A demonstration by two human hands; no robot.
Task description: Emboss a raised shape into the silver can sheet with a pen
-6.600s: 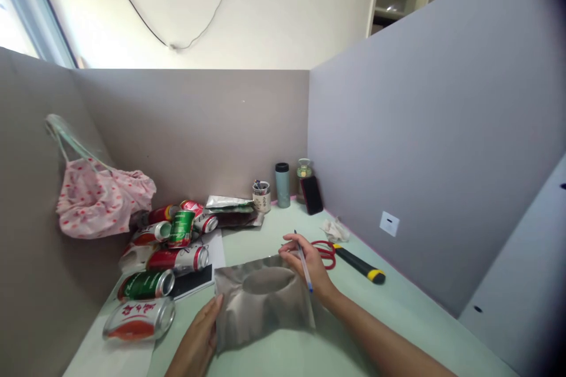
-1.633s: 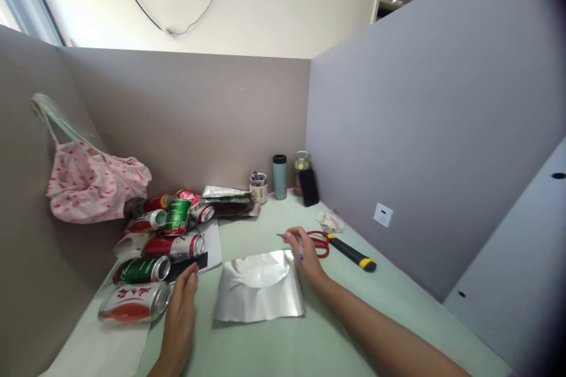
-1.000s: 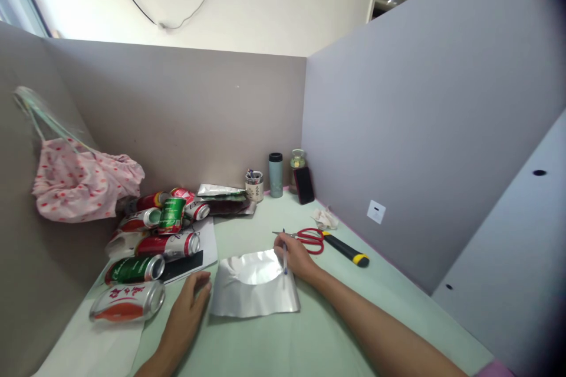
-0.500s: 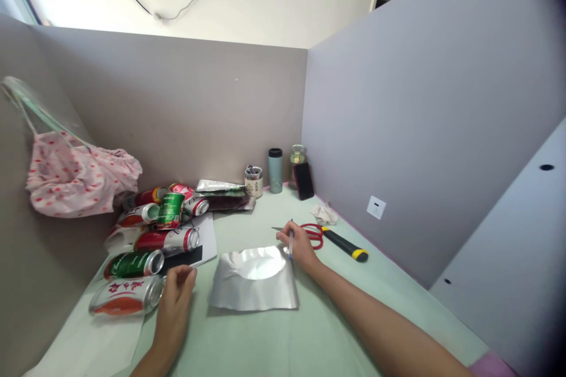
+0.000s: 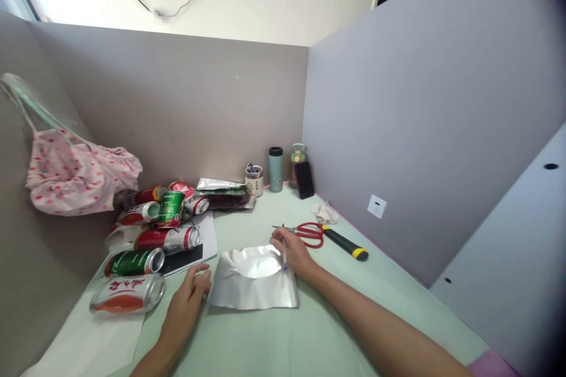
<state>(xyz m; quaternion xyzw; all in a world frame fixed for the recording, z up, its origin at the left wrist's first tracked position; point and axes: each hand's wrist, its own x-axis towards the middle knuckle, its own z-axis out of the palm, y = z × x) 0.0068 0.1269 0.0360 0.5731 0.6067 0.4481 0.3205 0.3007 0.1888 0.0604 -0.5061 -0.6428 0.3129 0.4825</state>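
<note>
- Right hand (image 5: pixel 295 254): clenched round a pen (image 5: pixel 283 254), resting at the far right corner of the metal sheet (image 5: pixel 254 283).
- Left hand (image 5: pixel 188 304): released, fingers loose on the green desk (image 5: pixel 336 318), just beside the sheet's left edge.
- Metal sheet: silver, curled, flat on desk centre, between both hands.
- Red scissors (image 5: pixel 309 232), yellow-tipped utility knife (image 5: pixel 347 244): just beyond right hand.
- Drink cans (image 5: pixel 152 235): heaped at left.

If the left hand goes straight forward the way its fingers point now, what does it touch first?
Probably the silver sheet: the left hand points up and rightward at its near left edge. Depth is unclear, so it might already touch it.
</note>
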